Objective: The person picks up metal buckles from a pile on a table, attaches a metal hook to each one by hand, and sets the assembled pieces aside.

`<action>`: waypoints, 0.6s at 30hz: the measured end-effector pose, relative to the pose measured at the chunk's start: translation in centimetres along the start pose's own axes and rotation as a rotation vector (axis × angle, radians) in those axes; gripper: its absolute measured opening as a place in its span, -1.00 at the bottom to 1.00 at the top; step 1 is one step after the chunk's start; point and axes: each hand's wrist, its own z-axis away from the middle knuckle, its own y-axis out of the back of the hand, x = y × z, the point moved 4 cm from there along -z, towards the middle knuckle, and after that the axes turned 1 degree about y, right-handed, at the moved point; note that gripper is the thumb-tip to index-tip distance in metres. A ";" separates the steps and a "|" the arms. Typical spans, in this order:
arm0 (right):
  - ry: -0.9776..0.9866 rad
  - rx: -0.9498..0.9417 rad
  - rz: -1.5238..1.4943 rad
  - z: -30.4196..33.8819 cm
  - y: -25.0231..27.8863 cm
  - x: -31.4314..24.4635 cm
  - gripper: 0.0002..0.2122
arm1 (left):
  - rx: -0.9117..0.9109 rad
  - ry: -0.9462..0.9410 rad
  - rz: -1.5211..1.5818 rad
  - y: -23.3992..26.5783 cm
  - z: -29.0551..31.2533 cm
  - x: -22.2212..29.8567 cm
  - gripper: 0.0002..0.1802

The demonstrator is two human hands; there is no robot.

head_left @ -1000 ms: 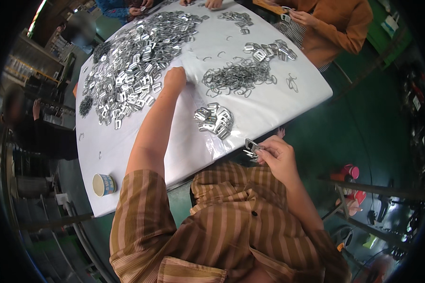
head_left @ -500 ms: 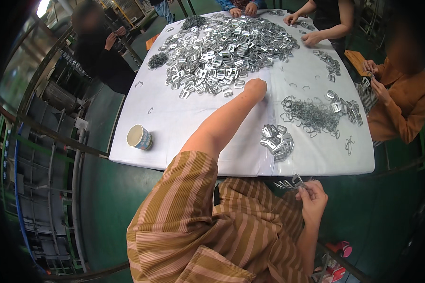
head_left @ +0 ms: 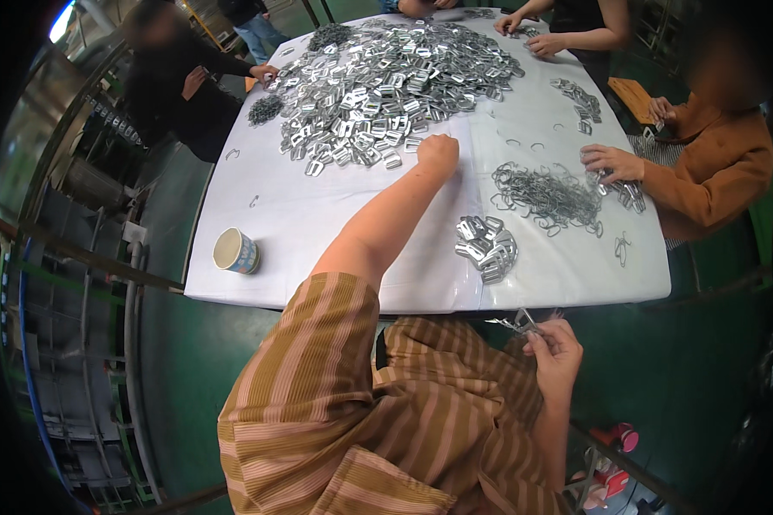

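My left hand [head_left: 439,157] is closed in a fist on the white table, at the near right edge of a big heap of silver metal buckles [head_left: 386,94]. A single buckle [head_left: 413,144] lies right beside its knuckles; what the fingers hold, if anything, is hidden. Just below the table's front edge, my right hand [head_left: 558,350] pinches a metal buckle [head_left: 526,321] between thumb and fingers, with more thin shiny metal beside it, too small to make out. On the table above that hand sits a small pile of buckles [head_left: 486,249].
Loose wire loops [head_left: 548,197] lie tangled at the right. A paper cup [head_left: 236,251] stands near the left front corner of the table [head_left: 318,227]. Across the right side, a co-worker's hand [head_left: 612,163] rests by more buckles; other people work around the far edges.
The co-worker at right has put a hand down by the buckles, and the person in black at left now reaches onto the table. My hands keep nearly the same pose; the view has shifted slightly.
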 end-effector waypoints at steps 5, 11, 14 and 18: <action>0.003 0.013 0.007 0.1 -0.3 -0.3 -0.94 | 0.042 -0.020 -0.018 0.1 -0.1 -1.4 -0.83; -0.008 0.070 0.015 -0.2 0.1 1.1 -0.96 | -0.371 -0.052 1.015 2.2 4.7 -0.4 -0.91; -0.024 0.104 0.118 -0.6 0.2 0.7 -0.96 | -0.564 -0.332 1.597 3.9 14.1 4.6 -0.94; -0.035 0.117 0.113 -0.8 0.4 0.6 -0.95 | -0.233 -0.676 1.340 6.6 21.4 9.0 -0.90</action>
